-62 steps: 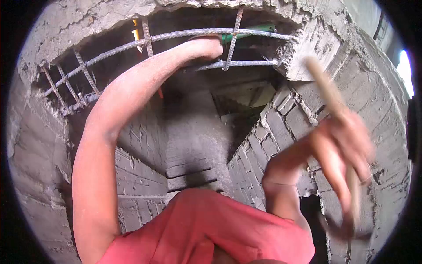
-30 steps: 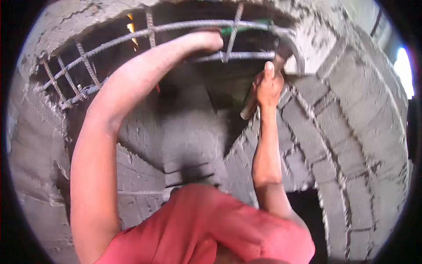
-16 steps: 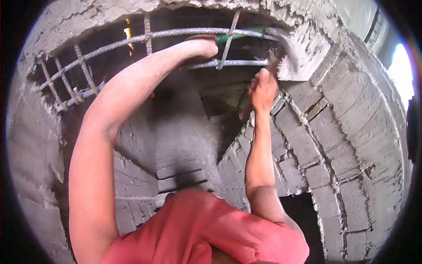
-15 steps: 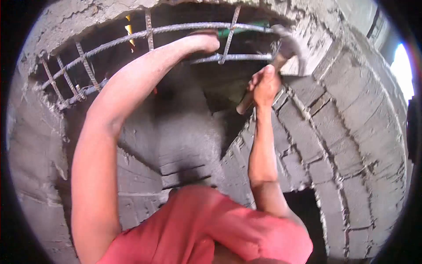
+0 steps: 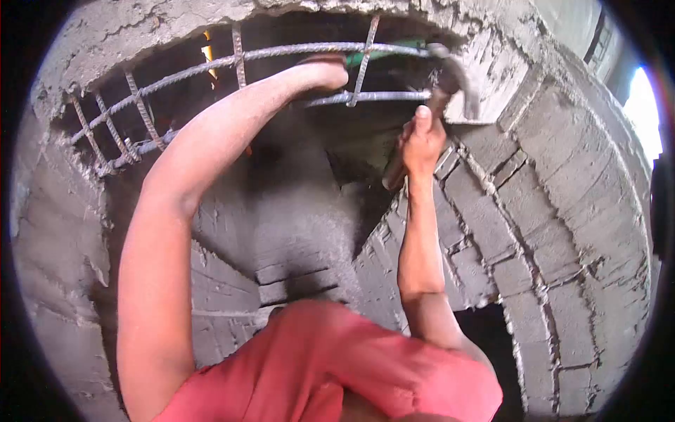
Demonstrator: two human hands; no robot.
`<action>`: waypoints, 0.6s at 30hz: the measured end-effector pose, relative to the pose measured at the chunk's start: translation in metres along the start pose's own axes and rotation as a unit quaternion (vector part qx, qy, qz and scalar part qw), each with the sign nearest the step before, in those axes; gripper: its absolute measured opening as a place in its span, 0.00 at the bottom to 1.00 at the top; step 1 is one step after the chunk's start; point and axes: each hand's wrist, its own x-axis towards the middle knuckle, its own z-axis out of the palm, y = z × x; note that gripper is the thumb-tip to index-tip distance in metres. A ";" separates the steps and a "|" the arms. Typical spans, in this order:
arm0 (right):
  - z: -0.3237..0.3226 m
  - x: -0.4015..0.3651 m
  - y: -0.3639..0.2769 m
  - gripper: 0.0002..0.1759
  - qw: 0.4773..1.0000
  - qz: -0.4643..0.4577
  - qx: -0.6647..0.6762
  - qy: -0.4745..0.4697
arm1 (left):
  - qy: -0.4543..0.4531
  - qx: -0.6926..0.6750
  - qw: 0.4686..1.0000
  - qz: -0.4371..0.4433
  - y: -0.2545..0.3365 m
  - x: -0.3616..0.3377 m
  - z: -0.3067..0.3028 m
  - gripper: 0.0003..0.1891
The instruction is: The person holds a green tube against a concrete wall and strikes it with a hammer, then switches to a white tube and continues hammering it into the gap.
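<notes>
My right hand (image 5: pixel 422 144) is closed round the handle of a claw hammer (image 5: pixel 451 76). The hammer's head is up by the right end of the opening, and its handle end sticks out below my fist. My left arm reaches up to the steel rebar grid (image 5: pixel 274 53). Only the wrist side of my left hand (image 5: pixel 330 70) shows between the two long bars; its fingers are hidden in the dark. Close beyond that hand, a green length of something (image 5: pixel 383 50) lies behind a short cross bar, and I cannot make out what it is.
Rough concrete (image 5: pixel 162 28) edges the opening above the bars. Grey block wall (image 5: pixel 541 239) with mortar joints curves round the right side. A yellow strip (image 5: pixel 208 55) hangs behind the bars. At lower right is a dark gap (image 5: pixel 485 337) in the blocks.
The hammer has tipped a little, its head shifting slightly left and its handle standing steeper. My right hand has turned with it. My left hand stays at the bars.
</notes>
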 end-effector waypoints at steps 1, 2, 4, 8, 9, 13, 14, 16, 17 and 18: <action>-0.003 -0.001 -0.025 0.24 1.000 -0.008 0.001 -0.001 | 0.009 -0.024 1.000 0.000 -0.001 0.006 -0.005 0.14; -0.007 -0.003 -0.048 0.23 0.994 -0.082 0.070 0.019 | 0.021 -0.026 0.999 -0.006 -0.002 0.011 -0.014 0.14; -0.031 -0.015 -0.085 0.20 0.960 -0.268 0.070 0.046 | 0.007 0.028 0.999 -0.014 0.004 0.009 -0.006 0.14; -0.092 -0.015 -0.214 0.43 0.786 -0.498 0.350 -0.106 | 0.008 0.030 0.999 -0.011 0.000 0.012 -0.003 0.15; -0.108 -0.023 -0.235 0.45 0.758 -0.543 0.359 -0.038 | 0.004 0.018 1.000 -0.006 -0.004 0.016 0.000 0.15; 0.015 0.004 -0.088 0.24 0.826 -0.464 0.012 0.320 | -0.029 0.017 0.999 -0.014 0.006 0.007 -0.012 0.16; -0.015 0.016 -0.012 0.24 0.923 -0.291 -0.252 -0.002 | 0.033 0.022 0.999 0.016 -0.001 0.014 -0.001 0.15; 0.003 -0.006 -0.016 0.24 0.999 0.024 0.040 0.009 | -0.009 0.032 0.999 0.007 0.005 0.001 0.000 0.15; -0.003 -0.007 -0.028 0.24 0.998 -0.003 0.010 0.055 | 0.028 0.031 0.999 0.008 0.006 0.002 -0.009 0.15; -0.020 -0.003 -0.028 0.23 0.993 -0.113 0.015 0.027 | 0.006 -0.002 1.000 0.004 0.006 -0.006 -0.011 0.15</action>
